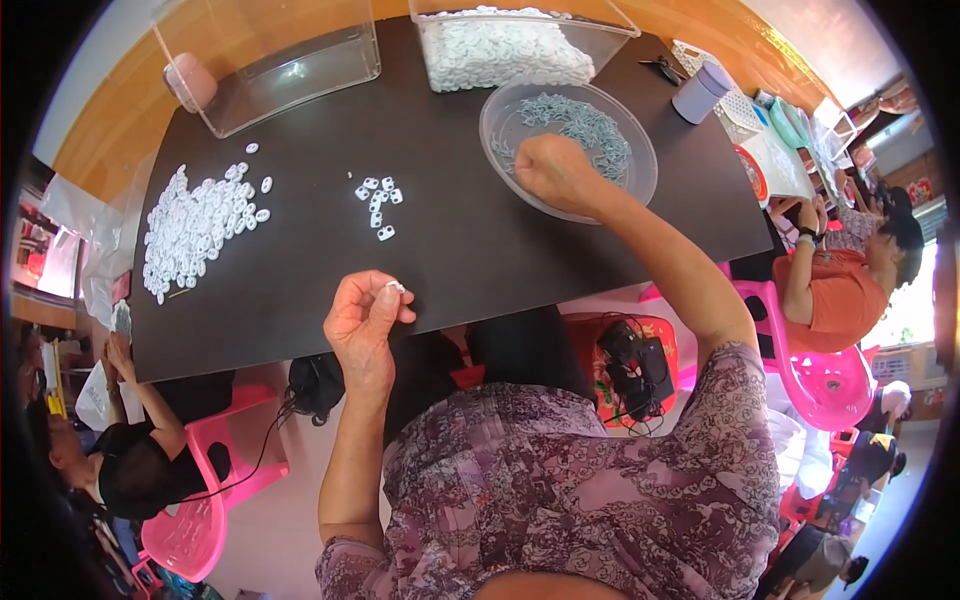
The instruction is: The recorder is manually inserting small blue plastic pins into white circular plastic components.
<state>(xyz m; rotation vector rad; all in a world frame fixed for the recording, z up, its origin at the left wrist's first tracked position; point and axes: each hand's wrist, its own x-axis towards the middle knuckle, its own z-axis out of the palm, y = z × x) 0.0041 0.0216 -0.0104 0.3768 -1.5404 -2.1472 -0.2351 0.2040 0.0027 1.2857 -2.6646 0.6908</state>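
My left hand [362, 318] is near the table's front edge, thumb and fingers pinching a small white plastic piece [396, 287]. Over the round see-through basin [643, 185] is my right hand [553, 172], its fingers curled closed; what they hold, if anything, is hidden. Small grey-green pieces, thin like pins or hooks [590, 125], lie in the basin. Between the hands and the far bins, several small white pieces with dark holes [387, 233] lie loosely together. A large heap of white oval pieces [195, 228] covers the table's left part.
Two see-through bins stand at the back: one bin [290, 112] at left, another [612, 52] full of white pieces [505, 52]. A lilac canister [702, 93] and black-handled pliers or scissors [663, 68] are back right. Other people sit left and right on pink chairs [825, 385].
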